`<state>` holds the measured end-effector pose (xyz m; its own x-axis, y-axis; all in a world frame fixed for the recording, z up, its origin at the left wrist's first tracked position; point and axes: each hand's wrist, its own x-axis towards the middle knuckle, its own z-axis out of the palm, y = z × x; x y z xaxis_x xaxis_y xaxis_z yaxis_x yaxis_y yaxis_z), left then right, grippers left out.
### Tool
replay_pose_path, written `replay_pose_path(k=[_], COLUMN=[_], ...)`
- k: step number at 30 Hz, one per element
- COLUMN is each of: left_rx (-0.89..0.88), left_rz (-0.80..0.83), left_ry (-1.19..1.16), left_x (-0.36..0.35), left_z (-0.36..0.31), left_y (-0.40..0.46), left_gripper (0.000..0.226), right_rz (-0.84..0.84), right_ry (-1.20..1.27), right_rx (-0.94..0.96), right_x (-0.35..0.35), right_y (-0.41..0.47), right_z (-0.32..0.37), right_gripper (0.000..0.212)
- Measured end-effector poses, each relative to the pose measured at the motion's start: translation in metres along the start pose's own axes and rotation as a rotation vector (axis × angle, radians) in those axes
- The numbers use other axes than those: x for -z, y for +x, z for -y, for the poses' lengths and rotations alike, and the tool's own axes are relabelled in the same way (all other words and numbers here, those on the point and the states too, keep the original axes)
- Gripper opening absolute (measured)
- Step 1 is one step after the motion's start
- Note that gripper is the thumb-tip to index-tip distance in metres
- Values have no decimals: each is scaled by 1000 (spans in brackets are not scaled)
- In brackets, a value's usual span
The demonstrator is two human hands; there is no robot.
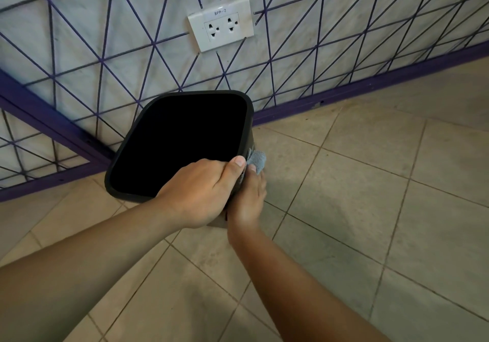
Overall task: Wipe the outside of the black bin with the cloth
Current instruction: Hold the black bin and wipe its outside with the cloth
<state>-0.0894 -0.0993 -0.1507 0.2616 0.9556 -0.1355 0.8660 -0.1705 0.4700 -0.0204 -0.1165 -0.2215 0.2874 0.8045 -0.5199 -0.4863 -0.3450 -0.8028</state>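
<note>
The black bin [182,143] stands on the tiled floor [370,209], close to the wall at the floor's far edge. The left hand [195,196] has its grip curled over the near rim. The right hand [247,196] presses the blue cloth [257,160] against the bin's right outer side, fingers closed around it. The light bin could tip or slide if the wiping pushes too hard. Behind stands a purple wire grid [105,50]; a wall socket [221,24] is above.
</note>
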Motion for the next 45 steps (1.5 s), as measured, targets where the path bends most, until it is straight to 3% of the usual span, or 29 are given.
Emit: replay_pose_path(k=[4,8,12,16,18,21,23,26,30,33,35,39,43,45], left_rx=[5,-7,1,-8,-16,-27,-43,-41,-37,-44,-46,-42,-35,-30], left_rz=[35,-7,27,-22,-16,-5,-18,-27,47,-6,-10,12,-5,15], left_ry=[-7,3,-24,-1,-1,25,66,60,13,28,21,2,9,-6], left_x=[0,-1,0,-1,-1,-1,-1,-2,-1,-1,-2,-2,-2,-1], left_z=[1,1,1,1,0,1,0,0,1,2,2,2,3,3], left_y=[-1,2,0,2,2,1,2,3,3,3,3,3,4,4], left_gripper=[60,59,60,61,61,62,62,62,64,58,58,61,59,59], right_rz=[80,-2,42,13,12,81,69,33,106,77,73,108,83,91], right_ry=[-26,5,-14,12,19,-39,-32,10,-72,-95,-78,-115,-93,-53], right_rx=[99,28,61,63,-2,109,153,28,131,169,129,214,184,123], right_x=[-2,0,-8,1,0,-3,1,3,-3,5,7,2,8,2], right_y=[-28,-3,-15,-2,4,-21,-20,3,-10,-2,6,-9,4,5], right_z=[-4,-5,-3,-8,-6,-8,-12,-7,-3,-10,-10,-13,-15,-10], right_gripper=[87,56,74,51,55,71,61,51,81,55,52,88,59,67])
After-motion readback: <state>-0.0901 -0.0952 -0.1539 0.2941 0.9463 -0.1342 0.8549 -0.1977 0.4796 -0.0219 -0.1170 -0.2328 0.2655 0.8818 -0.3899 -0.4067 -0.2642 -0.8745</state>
